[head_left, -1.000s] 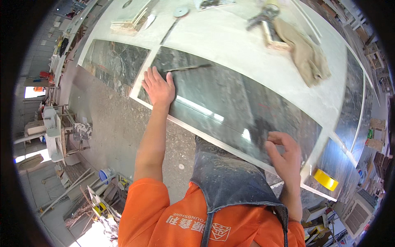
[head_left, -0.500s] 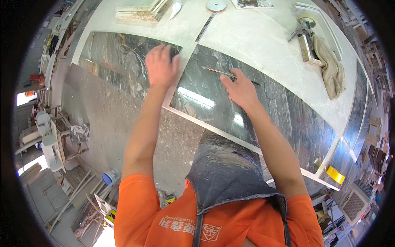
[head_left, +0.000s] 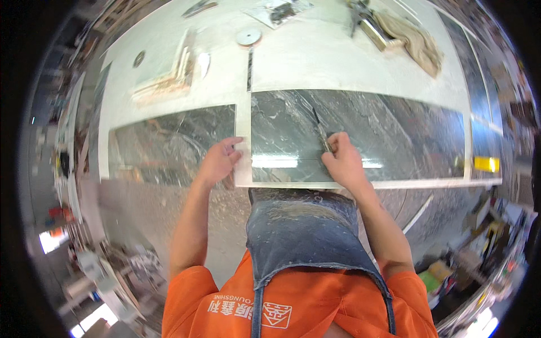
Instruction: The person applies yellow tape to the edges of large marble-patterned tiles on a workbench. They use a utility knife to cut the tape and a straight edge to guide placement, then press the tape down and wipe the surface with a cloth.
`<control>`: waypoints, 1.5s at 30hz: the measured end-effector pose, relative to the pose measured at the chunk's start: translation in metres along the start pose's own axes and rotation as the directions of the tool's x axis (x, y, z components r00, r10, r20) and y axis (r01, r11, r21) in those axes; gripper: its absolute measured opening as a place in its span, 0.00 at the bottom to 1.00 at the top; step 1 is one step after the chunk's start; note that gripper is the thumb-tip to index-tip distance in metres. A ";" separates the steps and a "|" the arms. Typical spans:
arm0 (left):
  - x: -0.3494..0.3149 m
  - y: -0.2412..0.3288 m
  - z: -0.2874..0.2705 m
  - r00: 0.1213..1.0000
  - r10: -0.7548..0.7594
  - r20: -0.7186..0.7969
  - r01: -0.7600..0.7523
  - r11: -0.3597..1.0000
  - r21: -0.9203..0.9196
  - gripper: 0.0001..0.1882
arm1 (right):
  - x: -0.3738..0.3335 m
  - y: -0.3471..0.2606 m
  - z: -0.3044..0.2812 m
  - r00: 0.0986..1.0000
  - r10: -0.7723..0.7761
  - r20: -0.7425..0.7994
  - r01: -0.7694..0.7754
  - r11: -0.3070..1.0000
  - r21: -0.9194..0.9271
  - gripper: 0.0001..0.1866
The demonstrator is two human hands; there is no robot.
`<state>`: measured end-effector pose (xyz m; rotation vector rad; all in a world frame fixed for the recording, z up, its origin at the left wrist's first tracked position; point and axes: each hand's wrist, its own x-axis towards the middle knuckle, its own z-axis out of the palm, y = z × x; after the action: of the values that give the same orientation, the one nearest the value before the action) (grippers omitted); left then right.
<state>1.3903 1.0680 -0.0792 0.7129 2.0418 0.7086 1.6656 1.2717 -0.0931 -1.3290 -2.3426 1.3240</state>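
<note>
My right hand (head_left: pixel 345 163) is closed around a slim, pen-like metal tool (head_left: pixel 323 141), its exact kind unclear. The tool is held over the right-hand glossy dark marble-patterned slab (head_left: pixel 406 135), and its far end points away from me. My left hand (head_left: pixel 221 160) is at the inner edge of a second dark slab (head_left: pixel 169 141), beside the pale gap between the two. Its fingers are partly curled, with thumb and forefinger apart, and nothing shows in them.
Farther back on the pale worktop (head_left: pixel 315 62) lie a round white disc (head_left: pixel 248 37), stacked strips (head_left: pixel 163 87), a beige cloth (head_left: pixel 414 42) and a clear bag (head_left: pixel 276 12). A yellow tape roll (head_left: pixel 486 164) sits at the right. Clutter fills both sides of the floor.
My view has turned, so the slabs now lie more level. Both hands have drawn back toward the near edge. The tool has swung from crosswise to pointing away from me.
</note>
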 end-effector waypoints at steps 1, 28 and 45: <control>0.001 -0.001 -0.001 0.999 0.004 0.052 -0.004 1.000 -0.005 0.22 | -0.012 -0.004 0.006 0.998 0.067 -0.019 -0.064 0.992 0.111 0.20; 0.046 -0.005 -0.019 0.879 0.024 0.477 -0.102 0.985 0.137 0.14 | -0.106 -0.140 0.182 0.897 0.401 -0.186 -0.322 0.882 0.345 0.18; 0.052 -0.011 -0.017 0.853 -0.014 0.521 -0.019 0.998 0.059 0.13 | -0.159 -0.130 0.193 0.866 0.461 -0.193 -0.402 0.872 0.278 0.18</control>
<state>1.3477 1.0931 -0.1059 0.8390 1.5628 0.3923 1.5833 1.0029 -0.0677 -1.8926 -1.7190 1.3772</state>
